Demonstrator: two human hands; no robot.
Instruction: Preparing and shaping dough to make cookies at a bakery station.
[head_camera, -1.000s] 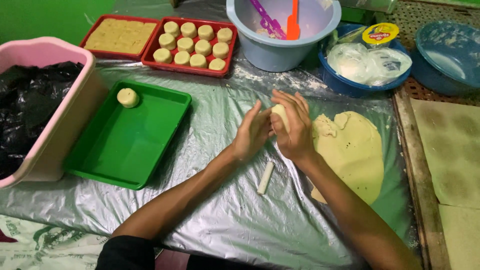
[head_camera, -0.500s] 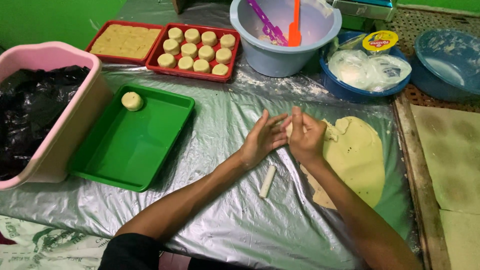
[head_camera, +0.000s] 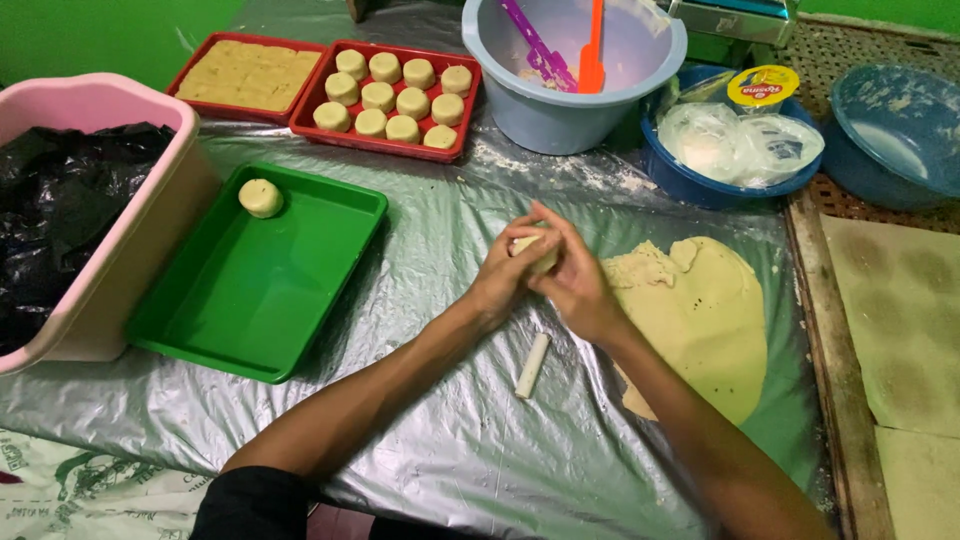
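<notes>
- Cupping a dough lump (head_camera: 532, 252) between both hands, we are working at the middle of the foil sheet (head_camera: 440, 250).
- We are curling our left hand (head_camera: 508, 275) around the lump's left side, fingers bent and closed on it.
- We are wrapping our right hand (head_camera: 574, 280) over the lump's right and top, fingers folded down on it, so only a pale patch of dough is showing between the hands.
- We are holding the lump just above the sheet, right at the left edge of the flat dough (head_camera: 700, 320), which is lying spread out to the right.
- We are leaving a small white stick (head_camera: 532, 365) lying on the sheet just near of our hands, touching neither.
- We are seeing a green tray (head_camera: 250, 290) to the left, with one dough ball (head_camera: 260, 197) sitting in its far left corner.
- We are seeing a pink bin (head_camera: 120, 270) with a black bag (head_camera: 60, 210) inside, touching the green tray's left side.
- We are seeing two red trays at the far side: the left tray (head_camera: 185, 80) is holding a flat slab, the right tray (head_camera: 375, 142) is carrying rows of round pieces (head_camera: 395, 95).
- We are seeing a grey bowl (head_camera: 560, 110) far of our hands, with a purple spatula (head_camera: 535, 45) and an orange spatula (head_camera: 592, 55) standing in it.
- We are seeing a blue bowl (head_camera: 690, 185) of clear plastic to its right.
</notes>
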